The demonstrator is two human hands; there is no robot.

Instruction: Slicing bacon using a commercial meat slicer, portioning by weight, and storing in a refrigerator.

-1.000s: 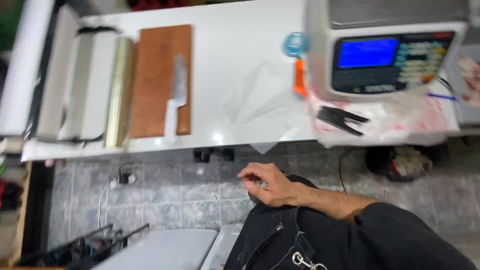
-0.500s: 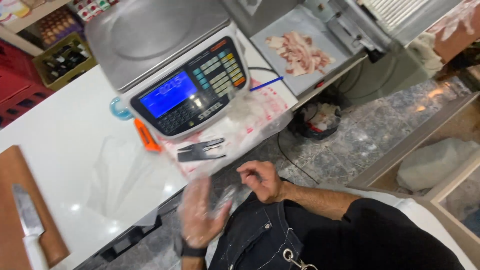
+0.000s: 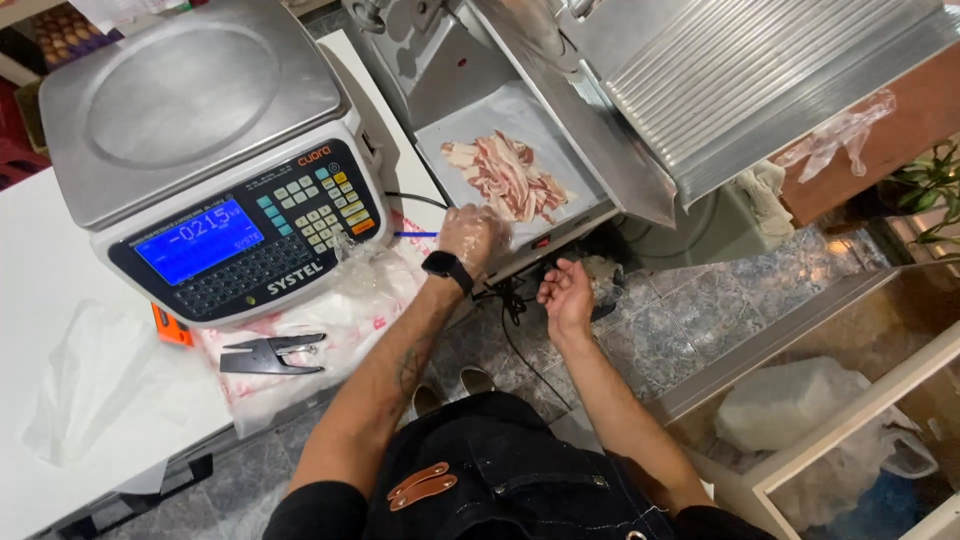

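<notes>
- The meat slicer (image 3: 700, 90) fills the upper right; its ribbed steel carriage runs off the top and right edges, so most of the machine is cut from view.
- The weighing scale (image 3: 200, 150) sits on the white counter (image 3: 40, 290), its round steel pan dull grey and its blue screen lit; its upper left corner is cut off.
- A sheet of white paper (image 3: 455, 135) lies on the slicer's tray, its far side hidden under the slicer body.
- The sliced bacon (image 3: 508, 175) lies piled on that paper, pink streaked with white fat, in loose overlapping strips.
- The left hand (image 3: 472, 235), in a thin clear plastic glove with a dark watch on the wrist, rests at the tray's near edge just beside the bacon; the glove blurs the fingers, so I cannot tell whether it grips anything.
- The right hand (image 3: 565, 297) is bare, fingers loosely spread, holding nothing, below the tray's edge.
- Black pliers-like tool (image 3: 270, 353) lies on crumpled plastic bags.
</notes>
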